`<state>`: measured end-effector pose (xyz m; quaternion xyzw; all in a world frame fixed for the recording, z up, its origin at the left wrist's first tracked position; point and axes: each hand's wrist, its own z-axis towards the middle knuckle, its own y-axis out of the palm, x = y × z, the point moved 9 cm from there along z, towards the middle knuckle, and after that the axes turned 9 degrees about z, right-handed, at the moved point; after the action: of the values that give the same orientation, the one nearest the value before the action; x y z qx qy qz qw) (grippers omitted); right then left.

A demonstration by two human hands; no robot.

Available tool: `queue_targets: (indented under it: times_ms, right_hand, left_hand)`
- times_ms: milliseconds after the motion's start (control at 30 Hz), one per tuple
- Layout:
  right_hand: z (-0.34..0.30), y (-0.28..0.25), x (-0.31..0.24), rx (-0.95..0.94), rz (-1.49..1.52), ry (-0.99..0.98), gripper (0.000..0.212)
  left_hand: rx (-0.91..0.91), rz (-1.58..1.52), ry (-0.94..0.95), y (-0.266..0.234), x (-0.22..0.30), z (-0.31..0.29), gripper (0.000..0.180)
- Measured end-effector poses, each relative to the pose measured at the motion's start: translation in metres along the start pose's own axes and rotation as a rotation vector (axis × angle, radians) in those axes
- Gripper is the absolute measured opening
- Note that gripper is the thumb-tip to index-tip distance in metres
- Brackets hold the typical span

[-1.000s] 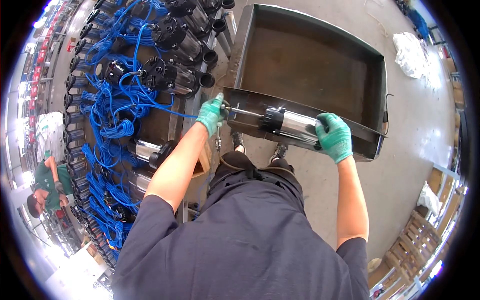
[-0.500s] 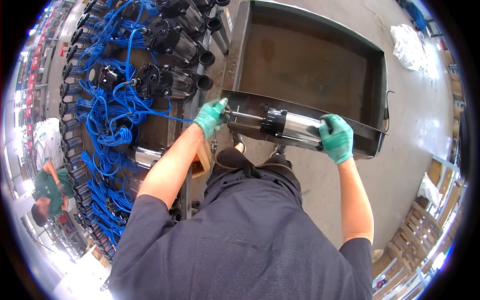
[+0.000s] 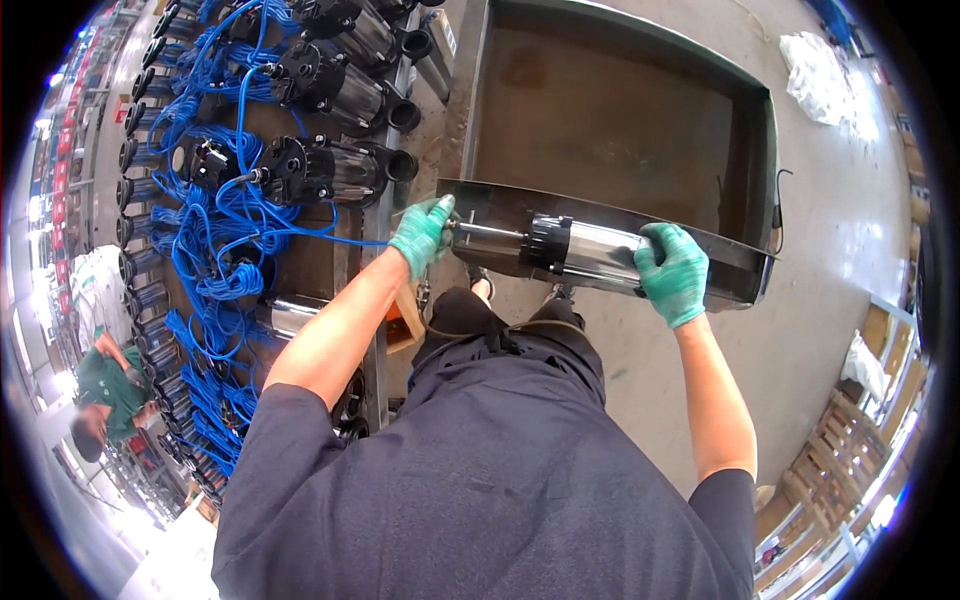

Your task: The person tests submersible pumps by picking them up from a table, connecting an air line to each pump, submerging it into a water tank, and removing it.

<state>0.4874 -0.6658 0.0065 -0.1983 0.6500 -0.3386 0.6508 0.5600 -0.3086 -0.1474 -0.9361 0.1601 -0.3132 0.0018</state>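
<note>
A pump motor (image 3: 597,250), a shiny metal cylinder with a black collar and a thin shaft (image 3: 490,231), lies level across the near ledge of a dark metal tank (image 3: 690,235). My left hand (image 3: 421,236), in a green glove, is closed around the far left end of the shaft; its fingers partly hide that end. A blue cable (image 3: 335,238) runs from the left up to this hand. My right hand (image 3: 674,273), gloved alike, grips the right end of the cylinder, its thumb and fingers over the casing.
Left of me, a bench holds several black-and-silver pumps (image 3: 325,170) amid tangled blue cables (image 3: 225,285). An orange-brown wooden box (image 3: 405,322) sits beside my left forearm. A person in green (image 3: 110,390) is at far left. Wooden pallets (image 3: 835,465) stand at lower right.
The view has shifted slightly, and the person at far left has changed posture. Both my hands keep their hold on the motor, with little visible movement.
</note>
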Motion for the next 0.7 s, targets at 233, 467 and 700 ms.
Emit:
queue_targets:
  times_ms: [233,467,700]
  right_hand:
    - [0.001,-0.001,0.000,0.044,-0.015,-0.050,0.013]
    - [-0.004,-0.003,0.004,-0.016,-0.003,-0.018,0.015]
    - [-0.030,-0.022,-0.055,0.056,-0.028,-0.394,0.025]
  left_hand:
    - [0.012,-0.019,-0.022,0.000,-0.002,0.002,0.033]
    - [0.051,-0.066,0.088,-0.003,0.001,-0.002,0.031]
    - [-0.006,-0.645,0.327,0.016,0.049,-0.035,0.025]
